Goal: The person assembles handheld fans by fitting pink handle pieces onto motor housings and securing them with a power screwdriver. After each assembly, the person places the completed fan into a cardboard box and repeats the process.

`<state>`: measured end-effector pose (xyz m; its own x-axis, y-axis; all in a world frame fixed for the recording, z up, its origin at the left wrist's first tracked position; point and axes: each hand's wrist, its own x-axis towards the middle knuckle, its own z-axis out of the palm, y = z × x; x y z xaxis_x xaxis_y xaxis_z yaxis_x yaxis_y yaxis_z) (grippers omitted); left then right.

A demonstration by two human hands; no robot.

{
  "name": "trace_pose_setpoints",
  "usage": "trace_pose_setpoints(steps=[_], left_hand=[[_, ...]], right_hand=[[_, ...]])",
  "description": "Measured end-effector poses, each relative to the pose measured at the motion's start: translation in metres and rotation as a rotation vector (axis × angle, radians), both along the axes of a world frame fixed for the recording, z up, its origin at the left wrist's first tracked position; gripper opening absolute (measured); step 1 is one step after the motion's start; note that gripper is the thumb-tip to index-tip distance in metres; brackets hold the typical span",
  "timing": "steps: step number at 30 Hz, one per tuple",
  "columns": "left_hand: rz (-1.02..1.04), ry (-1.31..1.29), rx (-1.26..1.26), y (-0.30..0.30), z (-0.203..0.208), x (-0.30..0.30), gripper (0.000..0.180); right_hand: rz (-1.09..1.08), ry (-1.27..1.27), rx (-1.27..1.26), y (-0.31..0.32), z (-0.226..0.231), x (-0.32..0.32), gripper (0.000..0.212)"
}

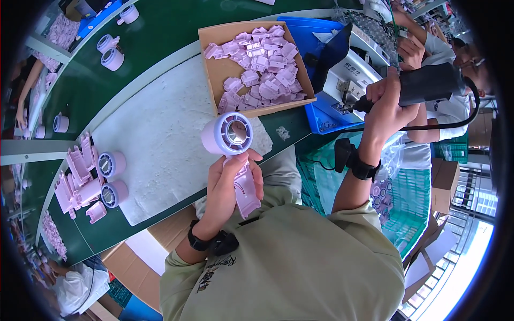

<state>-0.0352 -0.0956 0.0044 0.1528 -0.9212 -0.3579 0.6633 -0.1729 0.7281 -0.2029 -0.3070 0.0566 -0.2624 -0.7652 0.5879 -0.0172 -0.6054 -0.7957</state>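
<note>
My left hand [220, 184] is closed round the handle of a pink fan-like device [210, 138], held above the table's near edge. Its round head has a lavender spoked ring and a shiny metal centre; the handle shell is open, with a thin wire inside. My right hand [388, 107] grips a black corded electric screwdriver [431, 84], tilted with its tip pointing left and down at a light-coloured screw feeder [350, 75]. Whether the tip touches the feeder is unclear. The feeder stands in a blue bin [319, 109].
A cardboard box [211, 72] of pink shell pieces stands on a white mat [155, 125]. At left lie pink handle shells [80, 160] and two round-headed units [113, 193]. More units stand on the green table beyond. A teal crate [409, 214] is at right. Another person works at far right.
</note>
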Motion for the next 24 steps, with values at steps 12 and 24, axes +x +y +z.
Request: trace_pose_setpoints(steps=[12, 24], left_hand=[[0.058, 0.087, 0.024, -0.009, 0.000, -0.012, 0.032], [0.071, 0.189, 0.006, -0.005, 0.005, -0.013, 0.035]], right_hand=[[0.769, -0.513, -0.047, 0.099, 0.036, 0.031, 0.009], [1.032, -0.328, 0.005, 0.128, 0.024, 0.053, 0.020]])
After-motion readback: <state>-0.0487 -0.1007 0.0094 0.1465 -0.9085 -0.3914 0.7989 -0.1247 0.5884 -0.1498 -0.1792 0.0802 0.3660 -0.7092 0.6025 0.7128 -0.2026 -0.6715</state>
